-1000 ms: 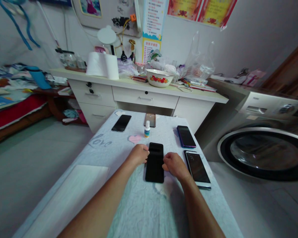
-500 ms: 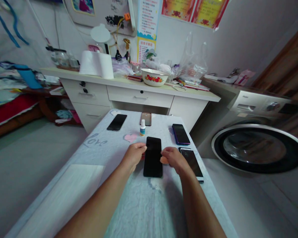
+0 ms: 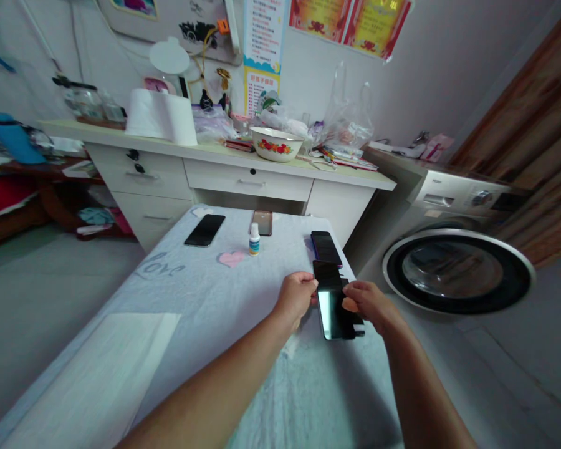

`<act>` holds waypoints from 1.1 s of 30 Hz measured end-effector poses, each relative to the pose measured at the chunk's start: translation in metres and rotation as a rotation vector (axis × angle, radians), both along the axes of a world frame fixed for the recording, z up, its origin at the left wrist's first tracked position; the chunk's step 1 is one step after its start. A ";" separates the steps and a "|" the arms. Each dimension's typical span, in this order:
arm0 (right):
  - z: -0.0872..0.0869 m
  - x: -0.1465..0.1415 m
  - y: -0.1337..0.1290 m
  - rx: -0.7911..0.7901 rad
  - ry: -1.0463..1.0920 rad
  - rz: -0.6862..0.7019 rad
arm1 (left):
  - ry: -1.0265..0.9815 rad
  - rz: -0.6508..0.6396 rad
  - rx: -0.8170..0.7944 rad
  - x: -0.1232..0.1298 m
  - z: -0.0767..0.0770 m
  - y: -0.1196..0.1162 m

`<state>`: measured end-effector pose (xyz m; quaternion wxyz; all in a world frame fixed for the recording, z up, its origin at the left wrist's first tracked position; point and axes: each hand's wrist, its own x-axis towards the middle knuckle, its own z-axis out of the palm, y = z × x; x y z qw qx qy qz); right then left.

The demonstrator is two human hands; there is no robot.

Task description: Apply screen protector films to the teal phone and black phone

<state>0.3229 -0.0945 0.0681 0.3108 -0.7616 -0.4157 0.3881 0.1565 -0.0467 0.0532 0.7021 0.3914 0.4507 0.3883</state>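
Note:
Between my two hands is a black smartphone (image 3: 335, 312), its screen catching a bright reflection on the lower left. My left hand (image 3: 298, 295) pinches its left edge, and my right hand (image 3: 365, 302) grips its right edge. The phone hangs over the right side of the table, in front of another phone (image 3: 359, 328) that is mostly hidden, only its lower end showing. Just beyond lies a dark phone with a bluish edge (image 3: 326, 247). Farther left stand a small white spray bottle (image 3: 254, 242) with a blue label, a brownish phone case (image 3: 263, 223) and a black phone (image 3: 205, 230).
The table (image 3: 206, 299) wears a pale cloth with a pink heart. A white desk (image 3: 252, 181) stands behind it, bearing a floral enamel bowl (image 3: 277, 144), paper rolls (image 3: 161, 118) and plastic bags. To the right is a washing machine (image 3: 453, 249) with a round door.
Both hands have carried the smartphone to the right, from the table's middle to over the phone at the right edge. The camera view has shifted slightly to the right.

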 end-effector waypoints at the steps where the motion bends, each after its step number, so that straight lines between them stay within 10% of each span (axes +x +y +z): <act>1: 0.000 0.006 -0.003 -0.015 0.004 -0.026 | -0.001 -0.012 -0.004 0.007 0.000 -0.002; 33: -0.023 0.043 -0.001 -0.079 -0.041 -0.078 | 0.241 -0.033 -0.011 0.050 -0.028 0.006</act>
